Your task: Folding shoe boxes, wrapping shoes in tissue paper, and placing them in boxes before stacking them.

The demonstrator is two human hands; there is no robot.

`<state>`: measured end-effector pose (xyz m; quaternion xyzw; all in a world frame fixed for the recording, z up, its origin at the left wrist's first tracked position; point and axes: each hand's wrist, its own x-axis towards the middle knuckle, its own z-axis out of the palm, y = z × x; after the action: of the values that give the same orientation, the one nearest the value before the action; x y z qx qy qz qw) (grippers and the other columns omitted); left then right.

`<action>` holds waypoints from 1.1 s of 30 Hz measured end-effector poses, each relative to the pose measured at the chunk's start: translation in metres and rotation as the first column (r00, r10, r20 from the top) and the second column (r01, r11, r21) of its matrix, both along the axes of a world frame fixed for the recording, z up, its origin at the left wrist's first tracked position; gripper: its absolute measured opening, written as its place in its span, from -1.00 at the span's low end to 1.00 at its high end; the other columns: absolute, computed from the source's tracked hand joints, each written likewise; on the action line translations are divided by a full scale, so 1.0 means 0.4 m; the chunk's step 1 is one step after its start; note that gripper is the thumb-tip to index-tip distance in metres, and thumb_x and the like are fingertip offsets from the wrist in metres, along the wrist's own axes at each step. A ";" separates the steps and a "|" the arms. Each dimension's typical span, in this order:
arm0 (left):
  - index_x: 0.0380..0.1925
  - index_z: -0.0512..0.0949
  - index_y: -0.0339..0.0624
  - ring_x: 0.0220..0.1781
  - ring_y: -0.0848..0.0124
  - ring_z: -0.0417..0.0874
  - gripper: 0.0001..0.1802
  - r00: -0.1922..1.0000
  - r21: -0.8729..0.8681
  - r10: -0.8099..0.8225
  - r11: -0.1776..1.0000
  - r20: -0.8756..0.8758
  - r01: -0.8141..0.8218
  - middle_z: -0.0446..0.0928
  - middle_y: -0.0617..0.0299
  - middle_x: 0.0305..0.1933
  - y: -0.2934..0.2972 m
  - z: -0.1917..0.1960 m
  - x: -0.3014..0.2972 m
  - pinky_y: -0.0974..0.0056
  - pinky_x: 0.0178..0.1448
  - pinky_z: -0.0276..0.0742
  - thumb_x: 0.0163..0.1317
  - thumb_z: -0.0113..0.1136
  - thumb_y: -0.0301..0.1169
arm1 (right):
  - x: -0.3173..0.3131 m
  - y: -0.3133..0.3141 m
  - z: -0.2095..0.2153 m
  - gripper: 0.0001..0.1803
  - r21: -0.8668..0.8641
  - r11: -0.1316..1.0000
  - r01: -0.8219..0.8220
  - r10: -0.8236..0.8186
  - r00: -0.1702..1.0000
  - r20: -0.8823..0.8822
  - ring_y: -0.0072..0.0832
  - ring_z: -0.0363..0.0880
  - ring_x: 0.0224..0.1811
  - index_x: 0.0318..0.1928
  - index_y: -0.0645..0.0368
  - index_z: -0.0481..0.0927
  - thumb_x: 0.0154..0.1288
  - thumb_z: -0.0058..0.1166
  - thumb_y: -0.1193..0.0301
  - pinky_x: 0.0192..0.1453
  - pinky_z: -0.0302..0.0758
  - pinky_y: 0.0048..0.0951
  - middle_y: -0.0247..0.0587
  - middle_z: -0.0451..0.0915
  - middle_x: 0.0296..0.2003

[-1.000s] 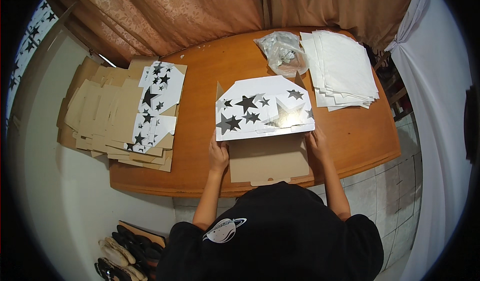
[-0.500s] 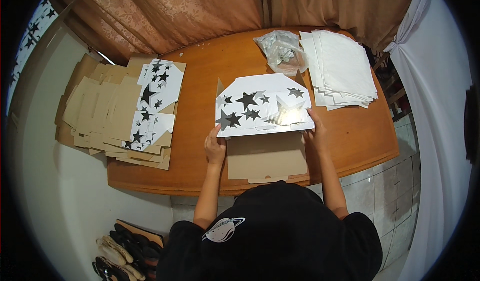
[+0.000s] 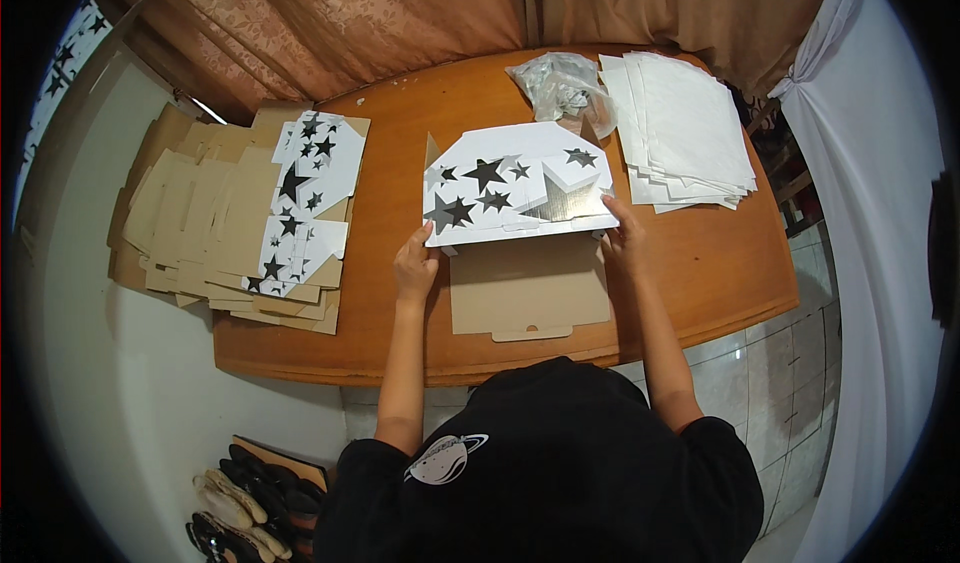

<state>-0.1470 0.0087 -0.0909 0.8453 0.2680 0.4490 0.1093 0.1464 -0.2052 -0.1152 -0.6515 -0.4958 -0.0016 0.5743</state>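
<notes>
A partly folded cardboard box [image 3: 520,188], white with black and grey stars, lies on the wooden table before me. Its brown inner panel [image 3: 530,288] extends toward me, with a tabbed near edge. My left hand [image 3: 415,263] grips the white part's near left corner, thumb on top. At the near right corner, my right hand [image 3: 624,239] grips the same part, thumb over the edge. The fingers beneath are partly hidden on both sides. Brown side flaps stand up at the far left and far right of the white part.
Flat brown cardboard blanks [image 3: 200,213] are stacked on the left, a star-printed blank [image 3: 300,203] on top. A clear plastic bag [image 3: 565,88] and a pile of white sheets [image 3: 685,128] lie at the back right. Shoes [image 3: 260,493] stand at lower left.
Both hands and the box have shifted farther from me and slightly left. The brown panel has moved along with them, and both hands keep their hold.
</notes>
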 end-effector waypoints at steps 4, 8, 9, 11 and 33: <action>-0.06 0.45 -0.11 -0.16 0.11 0.58 -0.54 0.987 -0.027 -0.158 0.987 -0.018 0.157 0.55 0.06 -0.14 -0.010 0.028 0.000 0.19 -0.13 0.49 -0.01 0.28 -0.29 | 0.000 -0.021 -0.013 -0.28 -0.022 1.000 -0.001 -0.001 0.995 -0.101 -0.21 0.39 0.12 0.15 -0.01 0.31 -0.08 -0.04 0.82 0.07 0.42 -0.36 -0.09 0.38 0.08; -0.09 0.48 -0.14 -0.14 0.11 0.58 -0.51 0.971 -0.035 -0.225 0.973 0.082 0.229 0.55 0.03 -0.15 -0.007 0.014 0.003 0.18 -0.10 0.48 0.06 0.21 -0.06 | 0.002 -0.035 -0.019 -0.35 0.031 0.989 -0.143 0.146 0.946 -0.288 -0.34 0.37 0.12 0.17 0.01 0.27 0.04 0.06 0.72 0.05 0.44 -0.37 -0.17 0.31 0.14; -0.09 0.48 -0.14 -0.14 0.11 0.58 -0.51 0.971 -0.037 -0.225 0.973 0.080 0.228 0.55 0.03 -0.15 -0.007 0.009 0.004 0.18 -0.10 0.48 0.06 0.21 -0.06 | 0.000 -0.038 -0.007 -0.35 0.030 0.989 -0.144 0.146 0.946 -0.290 -0.34 0.37 0.12 0.17 0.01 0.27 0.04 0.06 0.72 0.05 0.44 -0.37 -0.17 0.31 0.14; -0.12 0.48 -0.17 -0.16 0.10 0.59 -0.52 0.995 -0.103 -0.097 0.990 0.034 0.100 0.56 0.03 -0.18 -0.010 0.003 0.004 0.19 -0.11 0.48 0.06 0.22 -0.08 | -0.012 -0.043 0.042 -0.44 -0.016 0.982 -0.191 0.177 0.939 -0.295 -0.41 0.40 0.05 0.19 0.02 0.25 0.17 0.07 0.55 0.02 0.44 -0.43 -0.19 0.33 0.11; -0.30 0.47 -0.20 -0.36 0.13 0.61 -0.78 0.998 -0.082 0.014 0.997 0.054 -0.009 0.58 0.06 -0.35 0.063 0.036 0.086 0.21 -0.32 0.49 0.02 0.24 -0.50 | 0.040 0.068 0.018 -0.67 -0.127 0.990 0.065 -0.088 0.979 -0.185 -0.33 0.50 -0.04 0.05 0.09 0.39 0.27 -0.08 0.55 -0.10 0.48 -0.46 -0.09 0.49 -0.09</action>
<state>-0.1128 0.0338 -0.0764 0.8261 0.2881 0.4610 0.1486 0.1623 -0.1779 -0.1079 -0.7007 -0.4125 0.0682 0.5781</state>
